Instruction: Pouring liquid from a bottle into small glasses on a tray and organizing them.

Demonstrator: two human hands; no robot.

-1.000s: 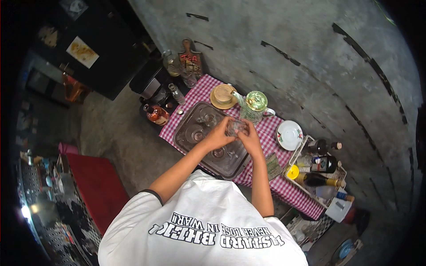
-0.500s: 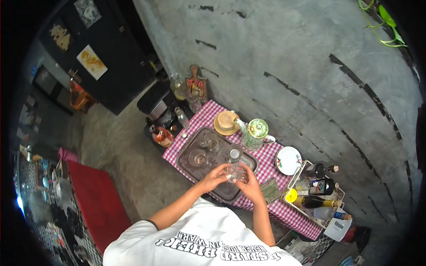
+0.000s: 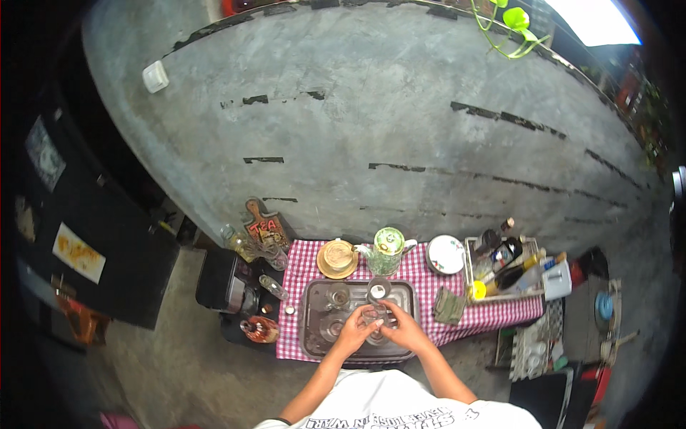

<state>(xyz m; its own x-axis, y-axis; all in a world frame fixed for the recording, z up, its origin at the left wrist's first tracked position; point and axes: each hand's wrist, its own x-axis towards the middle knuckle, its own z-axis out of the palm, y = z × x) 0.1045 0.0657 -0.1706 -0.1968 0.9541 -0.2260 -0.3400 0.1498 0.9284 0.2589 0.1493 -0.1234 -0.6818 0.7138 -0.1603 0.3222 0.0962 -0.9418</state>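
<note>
Both my hands meet over a dark rectangular metal tray (image 3: pixel 311 348) on a red-and-white checked tablecloth (image 3: pixel 429 286). My left hand (image 3: pixel 354 332) and my right hand (image 3: pixel 401 330) together grip a small clear glass (image 3: pixel 371 314) just above the tray. Three more clear glasses stand on the tray: one at the back left (image 3: pixel 337 295), one at the back middle (image 3: pixel 379 289) and one at the left (image 3: pixel 331 327). My forearms come in from the lower edge.
Behind the tray stand a glass pitcher with a green lid (image 3: pixel 388 250), a round woven container (image 3: pixel 337 257) and a white plate (image 3: pixel 446 254). A crate of bottles (image 3: pixel 500 268) and a folded cloth (image 3: pixel 449 305) sit right. A copper kettle (image 3: pixel 259 329) and a black appliance (image 3: pixel 218 279) are left, against a grey concrete wall (image 3: pixel 400 143).
The view has swung upward, so the table now sits lower in the picture and more wall shows. My hands have stayed together on the glass over the tray.
</note>
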